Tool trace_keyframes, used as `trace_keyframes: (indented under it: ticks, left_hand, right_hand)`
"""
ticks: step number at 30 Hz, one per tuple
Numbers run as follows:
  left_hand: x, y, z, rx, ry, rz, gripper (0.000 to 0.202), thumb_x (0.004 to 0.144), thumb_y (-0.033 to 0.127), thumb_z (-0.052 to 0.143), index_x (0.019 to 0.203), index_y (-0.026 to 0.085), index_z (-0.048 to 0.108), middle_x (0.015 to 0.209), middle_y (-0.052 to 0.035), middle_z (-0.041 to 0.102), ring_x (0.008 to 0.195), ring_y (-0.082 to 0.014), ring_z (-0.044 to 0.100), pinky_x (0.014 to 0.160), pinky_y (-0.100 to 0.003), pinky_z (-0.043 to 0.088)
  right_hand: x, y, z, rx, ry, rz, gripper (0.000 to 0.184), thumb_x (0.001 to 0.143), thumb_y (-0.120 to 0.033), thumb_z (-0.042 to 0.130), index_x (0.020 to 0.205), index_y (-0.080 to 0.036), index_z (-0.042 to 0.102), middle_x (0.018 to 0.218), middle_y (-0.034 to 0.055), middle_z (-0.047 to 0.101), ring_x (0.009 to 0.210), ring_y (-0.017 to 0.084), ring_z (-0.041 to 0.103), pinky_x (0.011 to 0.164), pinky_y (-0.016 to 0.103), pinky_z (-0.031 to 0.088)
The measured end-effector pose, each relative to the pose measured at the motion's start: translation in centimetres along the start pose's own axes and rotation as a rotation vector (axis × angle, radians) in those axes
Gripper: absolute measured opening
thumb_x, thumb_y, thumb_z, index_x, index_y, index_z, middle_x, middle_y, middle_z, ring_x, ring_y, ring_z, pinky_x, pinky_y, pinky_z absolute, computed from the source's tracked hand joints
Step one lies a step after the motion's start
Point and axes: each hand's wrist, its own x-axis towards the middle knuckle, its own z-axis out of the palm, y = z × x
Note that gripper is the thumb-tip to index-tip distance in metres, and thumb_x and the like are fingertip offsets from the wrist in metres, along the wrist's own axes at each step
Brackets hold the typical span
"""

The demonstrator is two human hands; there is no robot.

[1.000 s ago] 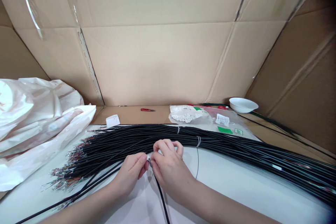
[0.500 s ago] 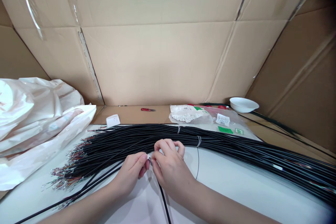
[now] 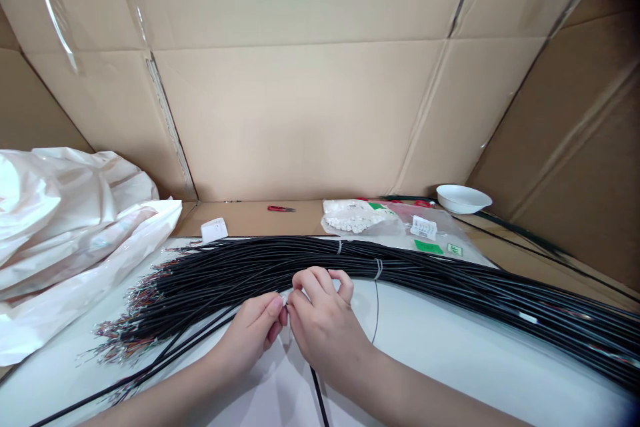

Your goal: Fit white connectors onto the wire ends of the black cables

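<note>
My left hand (image 3: 257,330) is closed in a pinch on a small white piece (image 3: 285,298), probably a connector housing, mostly covered by the fingertips. Right beside it, my right hand (image 3: 323,317) pinches the end of a black cable (image 3: 319,390), whose sheath runs down from under the palm to the bottom edge. The thin wires at that end are largely hidden between the two hands. Just behind my hands lies a thick bundle of black cables (image 3: 240,273), with stripped coloured wire ends (image 3: 123,343) fanned out at its left.
Grey ties (image 3: 379,269) bind the bundle. Behind it are a clear bag of white pieces (image 3: 357,219), red-handled snips (image 3: 281,209), a paper label (image 3: 215,230) and a white bowl (image 3: 464,199). White plastic sheeting (image 3: 85,213) heaps at left; cardboard walls (image 3: 300,120) enclose the table.
The fingertips have shifted slightly, and the shiny wire ends seen between them are now mostly covered. The hanging cable has moved a little to the right.
</note>
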Motion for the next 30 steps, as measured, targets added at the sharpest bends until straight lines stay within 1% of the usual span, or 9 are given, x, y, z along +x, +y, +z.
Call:
trace_keyframes:
  ticks: [5, 11, 19, 25, 30]
  left_hand:
    - [0.1, 0.0, 0.0, -0.058, -0.002, -0.022, 0.038, 0.081, 0.047, 0.041, 0.056, 0.018, 0.041, 0.043, 0.0085, 0.03, 0.037, -0.0058, 0.02, 0.033, -0.018, 0.011]
    - [0.3, -0.1, -0.1, -0.158, 0.03, 0.006, 0.037, 0.08, 0.045, 0.043, 0.056, 0.017, 0.042, 0.041, 0.0092, 0.031, 0.034, -0.0046, 0.02, 0.032, -0.018, 0.011]
    - [0.1, 0.0, 0.0, -0.102, 0.01, 0.034, 0.038, 0.082, 0.044, 0.041, 0.055, 0.017, 0.04, 0.041, 0.0087, 0.032, 0.035, -0.0048, 0.021, 0.034, -0.018, 0.012]
    - [0.0, 0.3, -0.1, -0.047, -0.019, 0.019, 0.039, 0.082, 0.046, 0.04, 0.055, 0.018, 0.04, 0.04, 0.0082, 0.034, 0.034, -0.0049, 0.022, 0.033, -0.019, 0.013]
    - [0.1, 0.1, -0.3, -0.059, -0.043, 0.014, 0.038, 0.083, 0.046, 0.039, 0.057, 0.017, 0.04, 0.04, 0.0083, 0.035, 0.032, -0.0046, 0.022, 0.033, -0.019, 0.012]
  right_hand:
    - [0.0, 0.1, 0.0, 0.021, 0.02, -0.009, 0.013, 0.076, -0.008, 0.046, 0.068, -0.016, 0.051, 0.079, 0.0035, 0.052, 0.082, 0.017, 0.043, 0.084, 0.04, 0.019]
    - [0.3, 0.3, -0.1, 0.117, 0.045, 0.04, 0.008, 0.078, -0.016, 0.051, 0.07, -0.017, 0.053, 0.081, 0.0023, 0.052, 0.083, 0.017, 0.043, 0.085, 0.039, 0.019]
    - [0.1, 0.0, 0.2, 0.088, 0.055, 0.058, 0.009, 0.076, -0.012, 0.047, 0.069, -0.017, 0.051, 0.079, 0.0023, 0.052, 0.082, 0.017, 0.044, 0.085, 0.038, 0.02]
    - [-0.3, -0.1, 0.8, 0.05, 0.055, 0.06, 0.01, 0.077, -0.012, 0.048, 0.067, -0.017, 0.05, 0.078, 0.0023, 0.051, 0.08, 0.016, 0.044, 0.086, 0.039, 0.019]
    - [-0.4, 0.0, 1.2, 0.035, 0.07, 0.049, 0.012, 0.078, -0.011, 0.049, 0.067, -0.016, 0.05, 0.078, 0.0028, 0.052, 0.079, 0.016, 0.044, 0.085, 0.04, 0.02]
